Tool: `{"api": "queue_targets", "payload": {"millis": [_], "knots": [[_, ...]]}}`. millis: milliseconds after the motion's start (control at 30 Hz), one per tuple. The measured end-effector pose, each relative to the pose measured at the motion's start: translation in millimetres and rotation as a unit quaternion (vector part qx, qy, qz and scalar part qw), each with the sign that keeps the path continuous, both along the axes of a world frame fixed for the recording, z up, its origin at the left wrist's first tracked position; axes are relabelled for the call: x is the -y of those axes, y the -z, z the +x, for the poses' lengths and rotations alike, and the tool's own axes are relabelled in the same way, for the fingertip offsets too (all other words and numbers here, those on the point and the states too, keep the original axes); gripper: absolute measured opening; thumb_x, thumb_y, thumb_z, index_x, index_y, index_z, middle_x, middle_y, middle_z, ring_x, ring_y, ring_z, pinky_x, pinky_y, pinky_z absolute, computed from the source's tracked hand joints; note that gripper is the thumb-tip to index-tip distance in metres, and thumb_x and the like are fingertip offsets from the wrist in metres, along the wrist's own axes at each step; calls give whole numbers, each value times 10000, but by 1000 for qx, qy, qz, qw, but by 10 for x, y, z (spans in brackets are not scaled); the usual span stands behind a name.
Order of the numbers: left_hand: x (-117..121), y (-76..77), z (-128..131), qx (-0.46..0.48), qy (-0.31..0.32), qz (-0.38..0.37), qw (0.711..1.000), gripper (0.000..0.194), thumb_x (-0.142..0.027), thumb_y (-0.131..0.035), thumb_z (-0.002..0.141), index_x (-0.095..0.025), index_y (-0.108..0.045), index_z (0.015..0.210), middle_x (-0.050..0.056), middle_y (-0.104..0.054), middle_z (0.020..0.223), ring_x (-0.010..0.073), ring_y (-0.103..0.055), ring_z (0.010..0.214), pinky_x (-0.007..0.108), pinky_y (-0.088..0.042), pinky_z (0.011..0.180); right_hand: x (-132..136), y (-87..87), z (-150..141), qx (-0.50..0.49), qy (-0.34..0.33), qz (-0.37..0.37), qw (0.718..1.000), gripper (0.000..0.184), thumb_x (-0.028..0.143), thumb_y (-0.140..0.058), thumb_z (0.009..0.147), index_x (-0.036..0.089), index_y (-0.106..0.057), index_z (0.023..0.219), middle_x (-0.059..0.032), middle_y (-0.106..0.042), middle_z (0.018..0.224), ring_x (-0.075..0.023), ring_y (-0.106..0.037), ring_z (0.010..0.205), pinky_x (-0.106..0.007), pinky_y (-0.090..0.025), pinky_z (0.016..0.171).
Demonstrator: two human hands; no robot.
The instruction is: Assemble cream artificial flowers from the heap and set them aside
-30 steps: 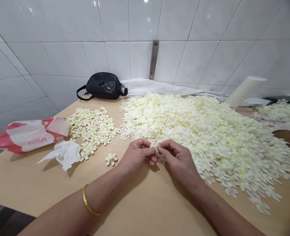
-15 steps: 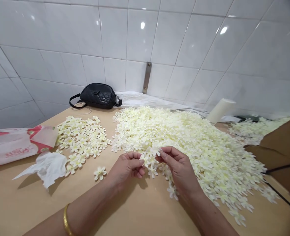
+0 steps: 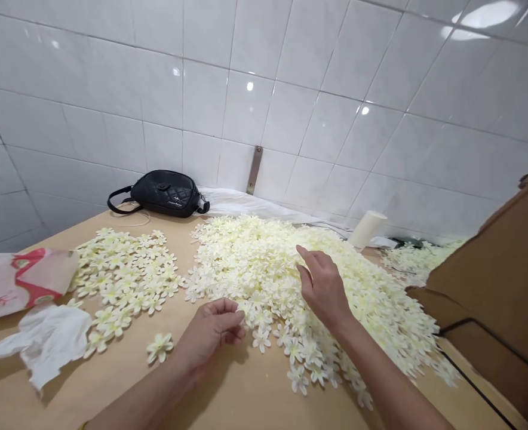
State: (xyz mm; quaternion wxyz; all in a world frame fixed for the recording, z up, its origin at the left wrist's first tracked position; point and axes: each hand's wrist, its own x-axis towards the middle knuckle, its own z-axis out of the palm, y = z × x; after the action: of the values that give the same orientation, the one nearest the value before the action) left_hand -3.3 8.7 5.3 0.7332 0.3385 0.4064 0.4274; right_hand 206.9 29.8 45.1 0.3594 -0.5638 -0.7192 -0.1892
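My left hand (image 3: 217,331) is closed in a pinch low over the table, with a pale artificial flower (image 3: 242,312) at its thumb and fingertip; little of that flower shows. My right hand (image 3: 323,285) hovers at the large heap of cream-white flowers (image 3: 250,257), thumb and forefinger apart and nothing visible between them. Several loose flowers (image 3: 297,377) lie along the heap's near edge, below the right hand. One single flower (image 3: 159,347) rests on the table left of my left wrist.
On the left a smaller spread of flowers (image 3: 125,269) lies beside a crumpled tissue (image 3: 55,340) and a red-and-white tissue pack (image 3: 17,280). A black bag (image 3: 165,194) sits at the back. Behind the heap is a white roll (image 3: 367,229); a cardboard box (image 3: 492,286) stands at right.
My right hand has left the flowers it pinched beside my left hand and moved up over the heap, fingers parted. My left hand stays pinched. The view has tilted up and turned right.
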Motion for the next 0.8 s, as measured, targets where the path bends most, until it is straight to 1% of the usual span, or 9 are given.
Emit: {"api": "queue_targets", "payload": {"millis": [33, 67, 133, 167, 267, 367, 533, 667, 800], "knots": [[10, -15, -3, -4, -2, 7, 1000, 197, -189, -678, 595, -128, -492, 598, 9, -545, 447, 72, -488, 417, 173, -381, 445, 90, 34, -93, -17, -23, -4, 1000, 282, 160, -413, 813, 167, -531, 1069, -98, -557, 890, -222, -510, 861, -366, -421, 721], [23, -28, -2, -6, -2, 14, 1000, 194, -189, -677, 595, -124, -494, 591, 16, -551, 450, 71, -486, 413, 176, -382, 446, 192, 66, -193, -43, -52, -13, 998, 243, 165, -408, 821, 172, -551, 1017, -95, -554, 883, -213, -513, 850, -351, -423, 720], [48, -41, 5, -4, 8, 22, 1000, 192, -175, -676, 594, -119, -493, 574, 27, -562, 466, 74, -496, 420, 176, -383, 452, 392, 122, -391, -99, -113, -71, 986, 175, 169, -413, 830, 179, -578, 890, -75, -557, 838, -180, -528, 788, -303, -429, 694], [57, -38, 11, 3, 8, 22, 1000, 188, -164, -672, 597, -119, -492, 570, 24, -555, 458, 77, -499, 420, 178, -387, 453, 473, 146, -477, -119, -139, -105, 977, 156, 172, -426, 827, 178, -579, 860, -65, -560, 817, -168, -531, 760, -284, -429, 676], [65, -3, 22, 42, 14, -1, 999, 143, -125, -653, 615, -120, -511, 597, 16, -561, 475, 72, -502, 422, 177, -399, 460, 601, 224, -660, -147, -180, -184, 955, 139, 167, -450, 816, 177, -587, 836, -47, -570, 772, -151, -533, 714, -258, -421, 636], [59, 21, 16, 59, 23, -7, 998, 91, -103, -636, 636, -98, -548, 610, 37, -585, 514, 79, -536, 462, 179, -430, 494, 607, 301, -731, -159, -183, -209, 948, 189, 147, -418, 824, 183, -600, 790, -37, -572, 731, -143, -526, 680, -251, -409, 612], [37, 14, 26, 63, 42, -30, 997, 58, -96, -572, 703, -79, -580, 648, 69, -610, 551, 97, -574, 497, 196, -475, 547, 584, 378, -703, -148, -178, -191, 954, 217, 126, -378, 825, 168, -582, 762, -29, -538, 668, -129, -490, 605, -234, -383, 552], [33, 22, 50, 63, 37, -51, 996, 92, -99, -534, 734, -73, -580, 659, 83, -618, 572, 109, -594, 524, 204, -490, 574, 587, 432, -662, -94, -159, -204, 961, 197, 76, -367, 785, 160, -527, 708, -29, -491, 656, -131, -446, 579, -235, -358, 530], [40, 19, 58, 67, 42, -50, 996, 68, -68, -558, 702, -73, -576, 637, 73, -608, 561, 120, -603, 548, 208, -493, 581, 577, 483, -643, -31, -146, -200, 968, 185, 41, -372, 745, 156, -515, 727, -37, -475, 681, -143, -440, 608, -243, -356, 551]]}}
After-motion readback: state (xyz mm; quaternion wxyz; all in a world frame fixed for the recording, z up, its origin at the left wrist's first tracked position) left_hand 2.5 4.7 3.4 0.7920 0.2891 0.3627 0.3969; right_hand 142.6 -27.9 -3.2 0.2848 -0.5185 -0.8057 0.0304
